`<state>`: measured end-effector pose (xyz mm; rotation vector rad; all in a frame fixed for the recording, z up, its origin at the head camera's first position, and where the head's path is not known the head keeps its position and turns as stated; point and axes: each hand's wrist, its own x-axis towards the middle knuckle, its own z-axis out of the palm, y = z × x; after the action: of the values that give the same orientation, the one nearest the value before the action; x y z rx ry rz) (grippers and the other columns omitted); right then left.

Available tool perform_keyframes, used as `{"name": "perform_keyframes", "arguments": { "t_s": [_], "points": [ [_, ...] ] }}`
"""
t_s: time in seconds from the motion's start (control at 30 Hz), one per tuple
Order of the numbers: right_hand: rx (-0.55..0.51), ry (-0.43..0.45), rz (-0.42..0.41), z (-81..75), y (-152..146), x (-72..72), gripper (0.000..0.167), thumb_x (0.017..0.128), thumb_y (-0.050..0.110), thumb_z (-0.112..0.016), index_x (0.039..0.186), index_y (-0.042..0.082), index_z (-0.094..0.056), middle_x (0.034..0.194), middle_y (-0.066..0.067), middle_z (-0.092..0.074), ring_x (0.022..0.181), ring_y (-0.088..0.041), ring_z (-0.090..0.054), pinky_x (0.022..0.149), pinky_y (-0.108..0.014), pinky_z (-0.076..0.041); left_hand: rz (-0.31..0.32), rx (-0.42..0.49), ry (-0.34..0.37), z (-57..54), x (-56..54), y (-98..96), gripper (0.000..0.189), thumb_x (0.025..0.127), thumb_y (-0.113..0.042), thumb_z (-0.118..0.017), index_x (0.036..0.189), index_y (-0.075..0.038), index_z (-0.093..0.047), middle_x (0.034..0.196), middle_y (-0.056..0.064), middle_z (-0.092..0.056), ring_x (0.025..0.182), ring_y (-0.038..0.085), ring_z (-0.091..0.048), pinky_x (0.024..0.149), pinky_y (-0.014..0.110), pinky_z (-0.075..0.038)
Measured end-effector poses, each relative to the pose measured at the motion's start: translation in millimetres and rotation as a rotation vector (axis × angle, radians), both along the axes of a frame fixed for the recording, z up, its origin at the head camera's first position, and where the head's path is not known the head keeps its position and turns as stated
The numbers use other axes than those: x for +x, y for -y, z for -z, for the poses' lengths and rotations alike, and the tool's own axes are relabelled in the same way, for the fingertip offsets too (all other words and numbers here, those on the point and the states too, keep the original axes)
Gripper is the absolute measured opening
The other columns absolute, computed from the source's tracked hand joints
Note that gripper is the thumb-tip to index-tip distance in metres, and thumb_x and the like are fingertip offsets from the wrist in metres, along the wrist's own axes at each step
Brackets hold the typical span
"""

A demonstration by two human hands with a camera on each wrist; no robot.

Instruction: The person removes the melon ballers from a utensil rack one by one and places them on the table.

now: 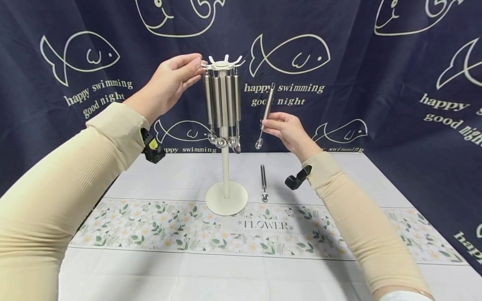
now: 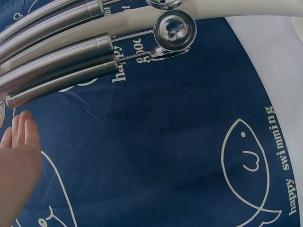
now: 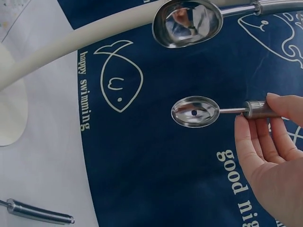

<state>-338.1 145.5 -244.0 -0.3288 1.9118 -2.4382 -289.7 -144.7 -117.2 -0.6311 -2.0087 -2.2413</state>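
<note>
Scoop point(image 1: 267, 109) probably light, stiff, slick, hard to break; best held by its handle point(image 3: 261, 109). Brushed-metal handle, thin neck point(image 3: 232, 110), shiny oval bowl point(image 3: 195, 105) with dark central dot. Right hand point(image 1: 288, 129) pinches handle's lower end, scoop tilted bowl-down above bench point(image 1: 150, 276), apart from rack point(image 1: 226, 167). Left hand point(image 1: 169, 83) at rack top; can't tell whether gripping.

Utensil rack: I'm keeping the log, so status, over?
Right hand holding spoon, apart from rack. Left hand at rack's top. Four spoons visibly hanging, another on table. Nothing seen between held spoon and rack.
</note>
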Motion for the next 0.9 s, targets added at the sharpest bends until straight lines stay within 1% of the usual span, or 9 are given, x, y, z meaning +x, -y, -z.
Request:
{"name": "perform_keyframes", "arguments": {
  "t_s": [0.07, 0.17, 0.27, 0.37, 0.43, 0.57, 0.7, 0.9],
  "points": [
    [0.008, 0.007, 0.003, 2.6, -1, -0.2, 0.014, 0.089, -0.009, -0.062, 0.098, 0.001, -0.061, 0.085, -0.005, -0.070, 0.083, -0.017, -0.070, 0.086, -0.027, -0.059, 0.003, 0.014, 0.014, 0.0, -0.3, -0.5, 0.051, 0.098, -0.012, -0.057, 0.143, 0.004, -0.040, 0.144, 0.016, -0.046, 0.132, 0.021, -0.047, 0.112, 0.021, -0.038],
    [0.012, 0.019, 0.005, 6.8, -3, -1.0, 0.013, 0.089, -0.009, -0.062, 0.098, 0.000, -0.060, 0.085, -0.004, -0.069, 0.084, -0.017, -0.070, 0.086, -0.027, -0.059, 0.001, 0.041, 0.028, 0.8, -0.9, -0.8, 0.043, 0.097, -0.010, -0.058, 0.135, 0.006, -0.047, 0.132, 0.014, -0.056, 0.130, 0.021, -0.050, 0.110, 0.022, -0.041],
    [0.018, 0.030, 0.009, 10.2, -5, -1.5, 0.013, 0.089, -0.008, -0.062, 0.100, -0.001, -0.060, 0.085, -0.004, -0.069, 0.085, -0.018, -0.070, 0.087, -0.028, -0.059, 0.006, 0.051, 0.023, 2.1, -1.4, -0.4, 0.032, 0.097, -0.010, -0.059, 0.124, 0.003, -0.053, 0.120, 0.009, -0.061, 0.127, 0.022, -0.052, 0.111, 0.025, -0.042],
    [0.018, 0.039, 0.015, 12.5, -6, -2.3, 0.014, 0.089, -0.008, -0.062, 0.101, -0.002, -0.059, 0.085, -0.004, -0.068, 0.084, -0.018, -0.070, 0.088, -0.028, -0.059, 0.018, 0.059, 0.013, 2.9, -1.8, 0.2, 0.020, 0.097, -0.011, -0.059, 0.114, -0.001, -0.057, 0.113, 0.006, -0.063, 0.124, 0.023, -0.053, 0.111, 0.027, -0.041],
    [0.024, 0.042, 0.020, 13.6, -7, -2.3, 0.014, 0.089, -0.008, -0.062, 0.101, -0.002, -0.059, 0.085, -0.004, -0.069, 0.084, -0.017, -0.070, 0.087, -0.028, -0.059, 0.026, 0.070, 0.008, 3.2, -2.2, 0.5, 0.018, 0.097, -0.011, -0.059, 0.111, -0.001, -0.058, 0.111, 0.005, -0.063, 0.123, 0.023, -0.054, 0.112, 0.027, -0.041],
    [0.031, 0.047, 0.007, 16.9, -10, -2.0, 0.015, 0.089, -0.008, -0.062, 0.101, -0.001, -0.058, 0.085, -0.003, -0.068, 0.082, -0.015, -0.069, 0.087, -0.027, -0.059, 0.034, 0.076, 0.007, 2.9, -3.0, 0.7, 0.018, 0.097, -0.013, -0.059, 0.111, -0.001, -0.058, 0.109, 0.005, -0.064, 0.121, 0.022, -0.055, 0.111, 0.027, -0.042],
    [0.054, 0.061, -0.001, 22.2, -15, -1.9, 0.015, 0.090, -0.006, -0.062, 0.103, -0.001, -0.056, 0.084, -0.001, -0.068, 0.082, -0.014, -0.069, 0.089, -0.027, -0.058, 0.027, 0.066, 0.007, 2.2, -3.5, -0.3, 0.018, 0.097, -0.016, -0.059, 0.109, -0.002, -0.058, 0.109, 0.006, -0.063, 0.121, 0.023, -0.055, 0.110, 0.027, -0.043],
    [0.076, 0.098, 0.018, 32.9, -21, -5.1, 0.013, 0.089, -0.005, -0.064, 0.099, 0.001, -0.058, 0.083, 0.000, -0.069, 0.082, -0.013, -0.069, 0.089, -0.027, -0.058, 0.017, 0.057, 0.002, 2.1, -3.4, -0.7, 0.016, 0.097, -0.016, -0.059, 0.104, -0.002, -0.059, 0.106, 0.005, -0.064, 0.119, 0.022, -0.056, 0.110, 0.027, -0.043]
  ]
}}
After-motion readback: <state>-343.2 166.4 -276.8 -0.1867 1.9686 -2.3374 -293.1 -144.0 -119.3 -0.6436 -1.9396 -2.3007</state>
